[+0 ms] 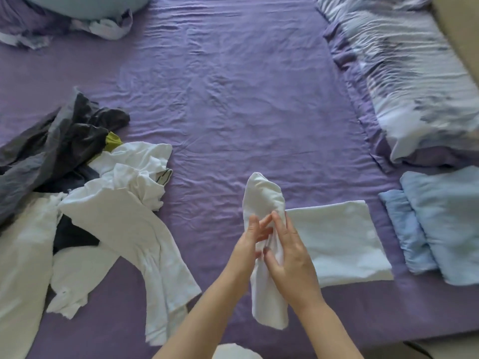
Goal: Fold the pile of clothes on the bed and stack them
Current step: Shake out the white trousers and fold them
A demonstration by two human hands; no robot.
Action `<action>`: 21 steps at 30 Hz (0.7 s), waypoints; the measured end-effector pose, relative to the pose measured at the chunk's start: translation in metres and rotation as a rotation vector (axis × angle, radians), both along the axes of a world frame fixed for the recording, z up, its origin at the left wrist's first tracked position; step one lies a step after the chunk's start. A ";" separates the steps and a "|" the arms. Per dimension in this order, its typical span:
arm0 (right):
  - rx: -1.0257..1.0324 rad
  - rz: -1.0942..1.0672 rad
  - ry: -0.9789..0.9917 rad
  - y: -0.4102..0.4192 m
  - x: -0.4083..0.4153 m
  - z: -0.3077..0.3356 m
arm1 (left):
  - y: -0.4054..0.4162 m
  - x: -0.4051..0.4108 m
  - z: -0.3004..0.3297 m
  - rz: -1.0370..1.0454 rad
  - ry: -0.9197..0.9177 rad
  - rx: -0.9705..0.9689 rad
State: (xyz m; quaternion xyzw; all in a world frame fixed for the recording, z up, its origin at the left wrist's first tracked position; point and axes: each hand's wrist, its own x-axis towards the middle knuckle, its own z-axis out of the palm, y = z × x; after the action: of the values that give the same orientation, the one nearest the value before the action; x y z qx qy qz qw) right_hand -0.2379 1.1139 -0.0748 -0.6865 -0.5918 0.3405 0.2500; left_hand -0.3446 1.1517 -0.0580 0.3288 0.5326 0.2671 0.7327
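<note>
A small white cloth [264, 200], long and narrow, is held upright above the purple bed sheet [233, 99] near the front edge. My left hand [250, 242] holds it from the left with fingers laid across it. My right hand [287, 257] grips it from the right, fingers curled over the fabric. A folded white cloth [342, 239] lies flat just right of my hands. Folded light blue garments [440, 224] lie further right. The unfolded pile [85, 193] of white, dark grey and black clothes sprawls at the left.
A patterned blue-white duvet [404, 73] is bunched along the right side. A pillow and crumpled fabric [77, 14] sit at the far left corner. The bed's front edge [388, 338] runs close to my arms.
</note>
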 end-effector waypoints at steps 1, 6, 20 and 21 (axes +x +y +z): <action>-0.012 -0.013 -0.022 0.002 0.019 0.001 | 0.003 0.017 0.002 -0.032 -0.019 0.006; -0.097 -0.092 -0.041 0.011 0.116 -0.004 | 0.011 0.100 -0.016 -0.225 0.047 0.166; -0.235 -0.187 -0.104 0.023 0.291 -0.113 | 0.010 0.169 -0.148 -0.946 1.205 0.603; -0.264 -0.211 -0.099 0.021 0.294 -0.122 | 0.008 0.170 -0.158 -0.962 1.224 0.597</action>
State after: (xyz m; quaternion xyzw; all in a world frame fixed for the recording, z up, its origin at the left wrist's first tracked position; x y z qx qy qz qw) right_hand 0.0561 1.1347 -0.1971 -0.7878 -0.4781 0.3527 0.1626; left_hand -0.1750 1.1600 -0.2155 0.7878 0.5452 -0.1710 0.2300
